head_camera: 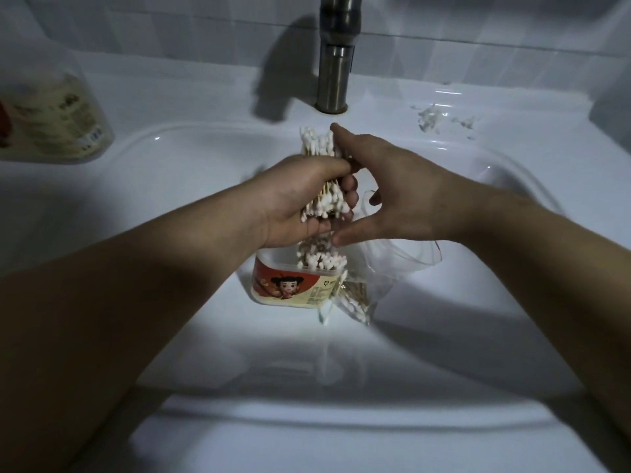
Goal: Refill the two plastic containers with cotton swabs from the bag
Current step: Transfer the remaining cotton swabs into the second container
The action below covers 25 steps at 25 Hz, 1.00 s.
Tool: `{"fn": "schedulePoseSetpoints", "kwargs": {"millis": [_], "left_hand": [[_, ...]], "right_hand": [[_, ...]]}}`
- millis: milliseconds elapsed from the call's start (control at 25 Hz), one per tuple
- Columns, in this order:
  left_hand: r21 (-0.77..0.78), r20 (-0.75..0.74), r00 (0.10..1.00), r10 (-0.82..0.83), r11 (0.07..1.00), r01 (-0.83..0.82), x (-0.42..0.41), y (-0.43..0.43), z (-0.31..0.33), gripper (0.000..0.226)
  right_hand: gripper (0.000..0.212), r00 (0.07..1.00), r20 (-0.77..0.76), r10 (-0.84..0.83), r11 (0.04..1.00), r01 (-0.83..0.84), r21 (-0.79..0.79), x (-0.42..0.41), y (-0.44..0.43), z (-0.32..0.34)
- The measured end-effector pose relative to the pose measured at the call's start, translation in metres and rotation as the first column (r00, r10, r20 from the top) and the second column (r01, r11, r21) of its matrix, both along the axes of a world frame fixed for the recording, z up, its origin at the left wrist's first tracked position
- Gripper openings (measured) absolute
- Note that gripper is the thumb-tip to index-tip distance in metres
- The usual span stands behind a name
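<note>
The left hand (300,199) grips white-tipped wooden cotton swabs (317,145) above the red-labelled plastic container (290,285); the spread right hand (403,192) touches the swabs.

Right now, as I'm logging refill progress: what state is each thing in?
Left hand: grips a swab bundle above the sink.
Right hand: fingers straight, touching the bundle's top.
Labelled container: upright in the sink, open, swabs standing in it.
Bag: open, slumped beside that container, a few swabs left.
Second container: on the counter at left, blurred; fill unclear.
Faucet: no water running.
</note>
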<state>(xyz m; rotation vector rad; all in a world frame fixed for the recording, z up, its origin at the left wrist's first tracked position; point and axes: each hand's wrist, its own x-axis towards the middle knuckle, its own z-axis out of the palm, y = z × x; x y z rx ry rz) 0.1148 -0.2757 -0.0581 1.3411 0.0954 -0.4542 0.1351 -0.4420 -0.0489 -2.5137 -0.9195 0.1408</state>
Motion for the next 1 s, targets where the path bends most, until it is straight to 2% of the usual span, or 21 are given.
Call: {"fn": "schedulePoseSetpoints", "kwargs": {"millis": [120, 240, 400, 560, 720, 800, 920, 1000], "left_hand": [[0.023, 0.033, 0.998, 0.049, 0.998, -0.05, 0.003, 0.0, -0.002, 0.015], [0.067, 0.059, 0.99, 0.127, 0.989, -0.131, 0.006, 0.002, -0.006, 0.021], [0.071, 0.11, 0.993, 0.049, 0.996, -0.057, 0.004, -0.001, -0.008, 0.013], [0.015, 0.069, 0.997, -0.04, 0.999, 0.039, 0.001, -0.001, -0.004, 0.024], [-0.086, 0.02, 0.998, -0.06, 0.994, 0.061, -0.001, 0.0, 0.002, 0.024], [-0.103, 0.0, 0.996, -0.084, 0.991, 0.083, -0.002, 0.001, 0.005, 0.024], [-0.132, -0.012, 0.994, -0.106, 0.986, 0.104, -0.005, 0.001, 0.005, 0.027], [-0.12, -0.019, 0.994, -0.107, 0.987, 0.104, -0.005, 0.0, 0.004, 0.028]], "right_hand": [[0.123, 0.999, 0.026, -0.047, 0.997, 0.045, 0.07, 0.003, 0.0, -0.004], [0.119, 0.996, 0.02, -0.089, 0.987, 0.085, 0.137, 0.004, -0.002, -0.003], [0.118, 0.997, 0.056, -0.057, 0.995, 0.052, 0.08, -0.001, 0.002, -0.002], [0.078, 0.988, 0.156, -0.009, 0.989, -0.014, 0.149, -0.002, 0.004, 0.001], [0.09, 0.996, 0.076, 0.049, 0.982, -0.062, 0.18, -0.002, 0.004, 0.002], [0.091, 0.997, 0.065, 0.039, 0.978, -0.051, 0.2, -0.002, 0.004, 0.001], [0.092, 0.993, -0.095, 0.065, 0.954, -0.035, 0.297, -0.002, 0.002, 0.001], [0.089, 0.993, -0.097, 0.063, 0.96, -0.034, 0.277, 0.0, 0.001, 0.001]]}}
